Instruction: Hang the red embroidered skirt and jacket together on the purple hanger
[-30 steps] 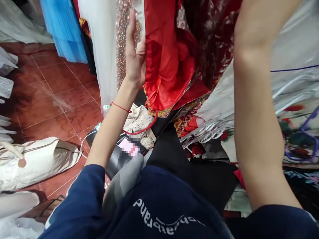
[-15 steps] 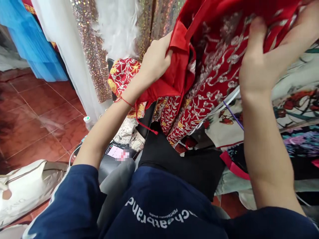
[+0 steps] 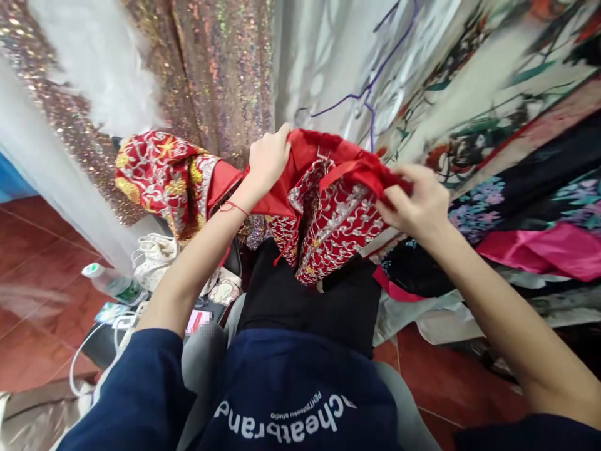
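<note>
A red embroidered garment [image 3: 345, 216] with silver and gold stitching hangs between my hands over my lap. My left hand [image 3: 270, 156] is closed on its plain red edge at the left. At the right, my right hand [image 3: 413, 200] pinches the same gathered red edge between thumb and fingers. The garment's opening faces up toward me, and silver stitched panels drop from it onto my black-clad lap. More red cloth with gold flowers [image 3: 164, 178] lies beyond my left forearm; whether it is part of the same piece I cannot tell.
Sequined cloth [image 3: 225, 75] and white fluffy trim [image 3: 101, 69] hang ahead. A purple hanger [image 3: 369, 91] is just beyond the garment. Dark floral clothes [image 3: 498, 207] hang at the right. A plastic bottle [image 3: 113, 282], a phone [image 3: 200, 319] and white cables [image 3: 77, 357] are at the left.
My right hand has come down and inward, from over the embroidered cloth to its red edge. The garment is lower and held across my lap. My view has turned to the right.
</note>
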A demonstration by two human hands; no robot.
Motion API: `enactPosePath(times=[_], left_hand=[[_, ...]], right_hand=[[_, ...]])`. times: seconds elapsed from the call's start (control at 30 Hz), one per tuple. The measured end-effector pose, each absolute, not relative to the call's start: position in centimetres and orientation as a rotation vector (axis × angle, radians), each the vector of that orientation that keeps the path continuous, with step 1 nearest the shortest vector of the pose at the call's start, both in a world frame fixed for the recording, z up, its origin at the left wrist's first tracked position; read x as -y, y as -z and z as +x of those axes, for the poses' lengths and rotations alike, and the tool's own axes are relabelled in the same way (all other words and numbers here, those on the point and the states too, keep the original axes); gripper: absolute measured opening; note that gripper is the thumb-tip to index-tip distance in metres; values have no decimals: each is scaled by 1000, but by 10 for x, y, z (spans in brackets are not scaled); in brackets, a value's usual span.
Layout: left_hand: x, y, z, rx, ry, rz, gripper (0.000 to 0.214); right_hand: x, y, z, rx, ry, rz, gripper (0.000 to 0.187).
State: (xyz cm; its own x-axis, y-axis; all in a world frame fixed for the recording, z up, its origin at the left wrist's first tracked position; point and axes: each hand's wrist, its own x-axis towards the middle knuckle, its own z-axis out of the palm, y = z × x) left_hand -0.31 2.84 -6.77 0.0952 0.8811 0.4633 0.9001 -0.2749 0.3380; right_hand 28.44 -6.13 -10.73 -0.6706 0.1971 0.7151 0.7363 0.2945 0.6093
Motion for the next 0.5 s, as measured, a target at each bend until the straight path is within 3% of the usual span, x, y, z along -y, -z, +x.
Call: enactPosePath(times=[0.1,0.17,0.4,0.5], left_hand=[[-52,89,23,1861,890,-2371,35],[-71,104,39,1855,848,-2417,33],[-113,160,45,1577,840,-2684,28],[-124,183,37,1387,1200,-2818,33]], right_hand=[[81,119,297,2397,1444,-495,19],[93,124,299,2628,1322,-539,22],[85,142,350,2835,946,-1309,12],[73,148,372,2812,785,-1651,17]])
